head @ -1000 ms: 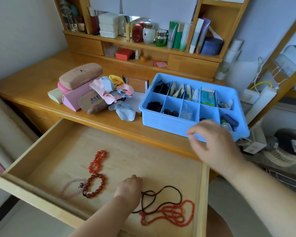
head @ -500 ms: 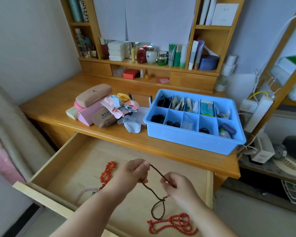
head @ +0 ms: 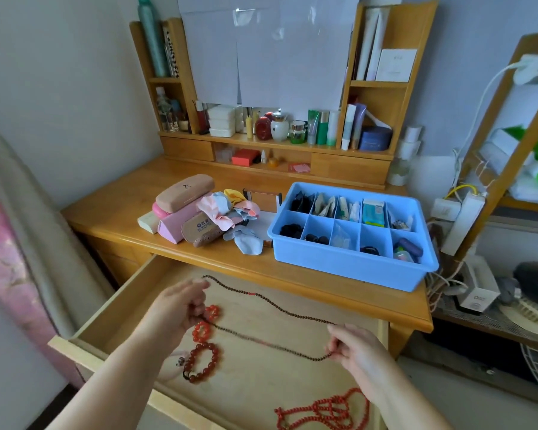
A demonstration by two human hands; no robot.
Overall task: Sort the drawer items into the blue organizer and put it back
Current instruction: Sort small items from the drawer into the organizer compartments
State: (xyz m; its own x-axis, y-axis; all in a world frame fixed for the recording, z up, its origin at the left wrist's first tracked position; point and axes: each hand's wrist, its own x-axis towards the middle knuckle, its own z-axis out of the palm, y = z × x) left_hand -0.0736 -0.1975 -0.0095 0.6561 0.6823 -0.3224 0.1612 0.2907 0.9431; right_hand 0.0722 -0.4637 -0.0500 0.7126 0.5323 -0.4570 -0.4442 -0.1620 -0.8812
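I've got the dark bead strand (head: 271,302) stretched over the open drawer (head: 112,308), left hand (head: 180,308) and right hand (head: 353,349) each pinching an end; blue organizer (head: 348,268) mid-right on table; slack loop could snag the red bracelets (head: 201,361) below.

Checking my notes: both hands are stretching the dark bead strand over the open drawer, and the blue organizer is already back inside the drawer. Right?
Not quite. The head view shows the blue organizer on the desktop, not inside the drawer. Both the left hand and right hand do stretch the dark bead strand over it.
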